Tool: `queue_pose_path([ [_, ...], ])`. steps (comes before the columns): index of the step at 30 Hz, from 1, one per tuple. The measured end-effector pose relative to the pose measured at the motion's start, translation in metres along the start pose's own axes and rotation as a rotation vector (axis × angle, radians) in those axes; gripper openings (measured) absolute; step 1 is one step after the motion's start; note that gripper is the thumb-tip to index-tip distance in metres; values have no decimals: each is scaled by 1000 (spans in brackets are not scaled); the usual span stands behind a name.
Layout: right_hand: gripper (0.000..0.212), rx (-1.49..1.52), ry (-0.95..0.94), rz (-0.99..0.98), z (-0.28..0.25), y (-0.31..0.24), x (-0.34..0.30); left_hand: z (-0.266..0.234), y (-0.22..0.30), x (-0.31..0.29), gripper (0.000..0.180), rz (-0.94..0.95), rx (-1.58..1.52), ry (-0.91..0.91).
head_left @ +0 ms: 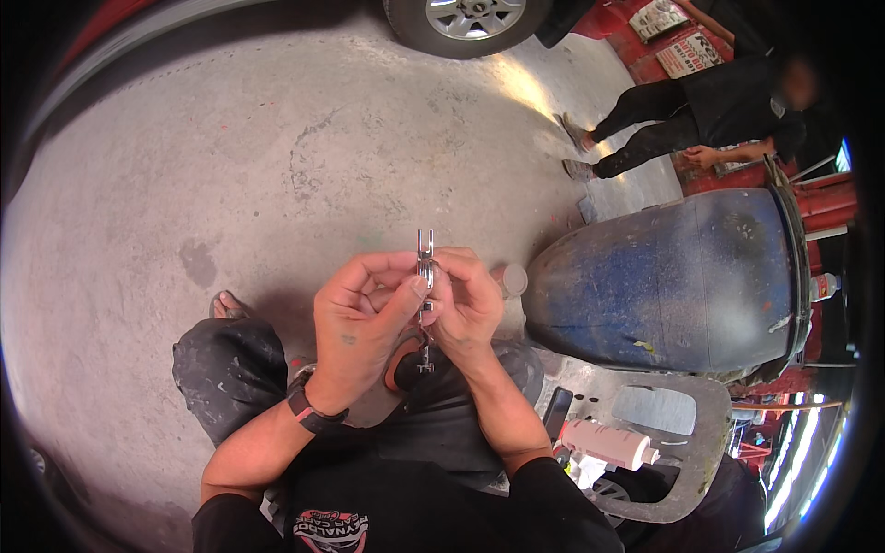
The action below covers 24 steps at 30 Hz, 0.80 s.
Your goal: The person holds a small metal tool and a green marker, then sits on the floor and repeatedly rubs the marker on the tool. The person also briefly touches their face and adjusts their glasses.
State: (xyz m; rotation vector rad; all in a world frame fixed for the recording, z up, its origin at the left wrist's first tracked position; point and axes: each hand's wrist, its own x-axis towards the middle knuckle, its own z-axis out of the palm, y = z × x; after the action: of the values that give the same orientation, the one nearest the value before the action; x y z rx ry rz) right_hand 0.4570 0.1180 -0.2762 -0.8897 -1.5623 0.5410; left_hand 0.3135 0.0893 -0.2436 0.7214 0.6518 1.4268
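A slim, shiny chrome metal part (425, 243) with prongs at its upper end is held upright in front of my body. My left hand (361, 300) grips it from the left, the thumb laid across its middle. From the other side, my right hand (468, 300) pinches it, fingers bent around it. Its middle is mostly covered by my fingers, and a smaller forked end shows below them, over my dark trousers. I cannot tell what kind of part it is.
A large blue drum (664, 276) stands at my right, with a small round container (510, 279) beside it. A grey plastic chair (710, 415) holds a bottle (608, 442) and a dark phone-like object (558, 410). Another person (719, 106) stands at far right. A car wheel (468, 20) is ahead.
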Motion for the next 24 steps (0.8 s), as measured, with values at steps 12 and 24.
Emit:
queue_pose_path([
  [12, 18, -8, -35, 5, -1, -3, 3, -4, -3, 1, 24, -78, -58, -4],
  [24, 34, -164, -9, -135, -1, -5, 0, -5, -3, 0, 21, -115, -56, -30],
])
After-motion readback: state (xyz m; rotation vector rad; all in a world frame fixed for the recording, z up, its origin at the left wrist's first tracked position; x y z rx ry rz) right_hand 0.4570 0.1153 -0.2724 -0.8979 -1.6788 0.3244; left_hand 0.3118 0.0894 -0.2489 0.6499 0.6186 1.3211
